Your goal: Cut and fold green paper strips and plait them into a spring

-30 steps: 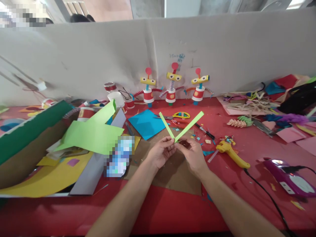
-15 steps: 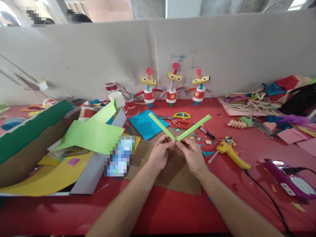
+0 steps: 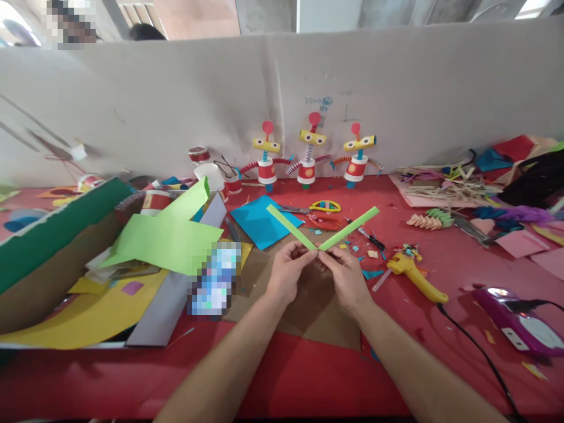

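Two light green paper strips form a V above the red table. My left hand (image 3: 288, 271) pinches the lower end of the left strip (image 3: 291, 227). My right hand (image 3: 346, 276) pinches the lower end of the right strip (image 3: 350, 227). The two ends meet between my fingertips, over a brown cardboard sheet (image 3: 308, 305). A blue paper square (image 3: 259, 220) lies just behind the strips.
Three paper-cup robot figures (image 3: 308, 155) stand against the white cardboard wall. Yellow scissors (image 3: 324, 206), a yellow glue gun (image 3: 414, 275) and a purple device with a cable (image 3: 515, 320) lie to the right. Green and yellow paper sheets (image 3: 163, 241) pile up at the left.
The two strips have spread wider and tilted lower, from a narrow V into a flatter one. My hands have stayed at about the same place.
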`<state>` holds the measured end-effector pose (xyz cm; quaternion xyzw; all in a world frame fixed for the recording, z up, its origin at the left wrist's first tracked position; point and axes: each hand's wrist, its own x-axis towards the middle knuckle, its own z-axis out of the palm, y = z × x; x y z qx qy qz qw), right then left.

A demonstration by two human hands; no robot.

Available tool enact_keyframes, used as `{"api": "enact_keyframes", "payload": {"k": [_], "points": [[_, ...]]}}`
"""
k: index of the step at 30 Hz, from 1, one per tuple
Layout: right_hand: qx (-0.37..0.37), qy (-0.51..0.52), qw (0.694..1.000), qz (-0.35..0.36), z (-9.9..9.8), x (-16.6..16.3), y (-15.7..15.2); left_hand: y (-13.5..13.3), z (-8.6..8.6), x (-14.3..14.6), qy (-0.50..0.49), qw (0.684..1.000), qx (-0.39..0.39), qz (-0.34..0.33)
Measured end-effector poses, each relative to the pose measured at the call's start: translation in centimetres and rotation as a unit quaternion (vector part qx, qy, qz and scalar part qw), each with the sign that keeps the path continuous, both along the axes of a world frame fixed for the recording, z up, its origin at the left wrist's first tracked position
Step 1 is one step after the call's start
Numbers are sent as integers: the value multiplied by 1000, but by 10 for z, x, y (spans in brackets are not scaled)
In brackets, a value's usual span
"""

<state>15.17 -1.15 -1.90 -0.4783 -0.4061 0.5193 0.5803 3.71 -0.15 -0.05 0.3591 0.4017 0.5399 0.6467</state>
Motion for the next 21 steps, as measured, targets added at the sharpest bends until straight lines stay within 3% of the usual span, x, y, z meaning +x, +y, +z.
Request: {"api": "enact_keyframes", "payload": {"k": [6, 12, 16, 21], "points": [[-57, 88, 994, -11, 4, 1, 2, 1, 2, 0, 50, 998, 22, 8], [-62, 110, 990, -63, 11, 15, 11, 3, 2, -3, 102, 995, 8, -5], [-40, 179, 973, -143, 20, 38, 21, 4, 3, -6, 105, 994, -12, -13], [-9, 271, 925, -264, 28, 63, 28, 5, 3, -8, 91, 996, 0, 15]]}}
